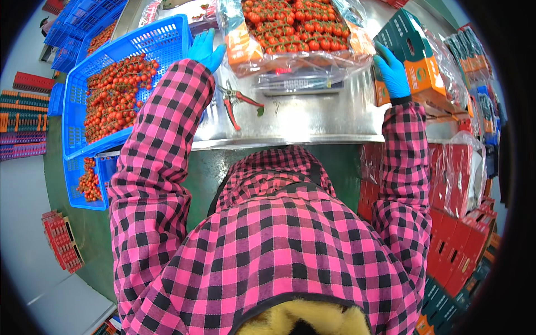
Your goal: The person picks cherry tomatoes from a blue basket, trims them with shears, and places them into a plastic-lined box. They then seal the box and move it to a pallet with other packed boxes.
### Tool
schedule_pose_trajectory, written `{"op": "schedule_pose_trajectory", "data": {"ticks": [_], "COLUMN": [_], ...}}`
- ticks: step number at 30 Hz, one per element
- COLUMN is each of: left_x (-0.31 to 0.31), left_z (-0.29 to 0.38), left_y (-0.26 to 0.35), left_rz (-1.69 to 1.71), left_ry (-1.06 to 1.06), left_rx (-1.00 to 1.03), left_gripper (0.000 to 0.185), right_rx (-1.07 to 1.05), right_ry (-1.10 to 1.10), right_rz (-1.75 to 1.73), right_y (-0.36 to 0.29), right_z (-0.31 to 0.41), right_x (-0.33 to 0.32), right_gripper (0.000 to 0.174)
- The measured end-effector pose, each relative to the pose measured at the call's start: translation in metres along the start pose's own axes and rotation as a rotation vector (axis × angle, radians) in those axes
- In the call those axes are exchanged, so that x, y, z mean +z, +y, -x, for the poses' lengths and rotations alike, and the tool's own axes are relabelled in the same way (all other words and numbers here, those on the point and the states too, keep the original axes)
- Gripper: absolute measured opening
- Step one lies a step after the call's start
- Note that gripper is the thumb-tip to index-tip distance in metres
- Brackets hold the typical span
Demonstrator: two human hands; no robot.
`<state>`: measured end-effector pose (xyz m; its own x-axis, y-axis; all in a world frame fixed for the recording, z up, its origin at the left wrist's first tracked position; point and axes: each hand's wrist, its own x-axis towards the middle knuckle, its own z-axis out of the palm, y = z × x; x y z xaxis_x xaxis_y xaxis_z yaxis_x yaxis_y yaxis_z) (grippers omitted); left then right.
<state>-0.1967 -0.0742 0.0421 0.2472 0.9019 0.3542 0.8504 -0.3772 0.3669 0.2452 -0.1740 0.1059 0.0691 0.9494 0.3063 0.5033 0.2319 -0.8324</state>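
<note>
My left hand point(206, 50), in a blue glove, has its thumb spread between the blue plastic crate point(167, 33) and an orange-and-green carton point(245, 48). Vine cherry tomatoes point(299, 27) fill that carton, and clear plastic film point(293, 63) hangs over its front edge. The carton sits above a digital scale point(301, 86). My right hand point(393, 75), also gloved, is on the carton's other side with fingers apart, close to a second green-and-orange carton point(423, 71). Whether either hand touches a carton is unclear. Red-handled pruning shears point(232, 100) lie open on the steel table point(326, 117).
More vine tomatoes point(117, 96) lie in the blue crate at left, above a lower blue crate point(86, 205). Blue crates point(83, 25) are stacked at the far left. Red cartons point(452, 243) stand low at right. A small green leaf point(260, 112) is beside the shears.
</note>
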Motion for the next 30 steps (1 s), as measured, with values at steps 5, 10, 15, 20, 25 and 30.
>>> {"op": "schedule_pose_trajectory", "data": {"ticks": [5, 10, 15, 20, 25, 30], "left_x": [-0.006, -0.014, 0.034, 0.083, 0.067, 0.035], "left_z": [-0.004, 0.003, -0.011, -0.008, 0.028, 0.043], "left_y": [0.024, 0.063, 0.108, 0.157, 0.162, 0.137], "left_rz": [-0.213, -0.22, -0.125, -0.121, -0.052, -0.148], "left_ry": [-0.108, -0.269, -0.344, -0.533, -0.399, -0.323], "left_rx": [-0.002, -0.194, -0.117, -0.154, -0.043, 0.128], "left_gripper": [0.062, 0.071, 0.071, 0.071, 0.073, 0.07], "right_rx": [-0.096, -0.027, -0.231, -0.047, -0.381, -0.262], "right_ry": [-0.1, -0.151, -0.36, -0.358, -0.349, -0.594], "right_rz": [0.378, 0.486, 0.737, 0.85, 0.757, 0.682], "right_y": [0.026, 0.037, 0.016, 0.014, 0.018, -0.032], "right_z": [0.001, 0.004, -0.024, -0.027, 0.0, 0.016], "right_x": [0.018, 0.03, 0.101, 0.139, 0.132, 0.133], "right_gripper": [0.053, 0.057, 0.053, 0.057, 0.054, 0.06]}}
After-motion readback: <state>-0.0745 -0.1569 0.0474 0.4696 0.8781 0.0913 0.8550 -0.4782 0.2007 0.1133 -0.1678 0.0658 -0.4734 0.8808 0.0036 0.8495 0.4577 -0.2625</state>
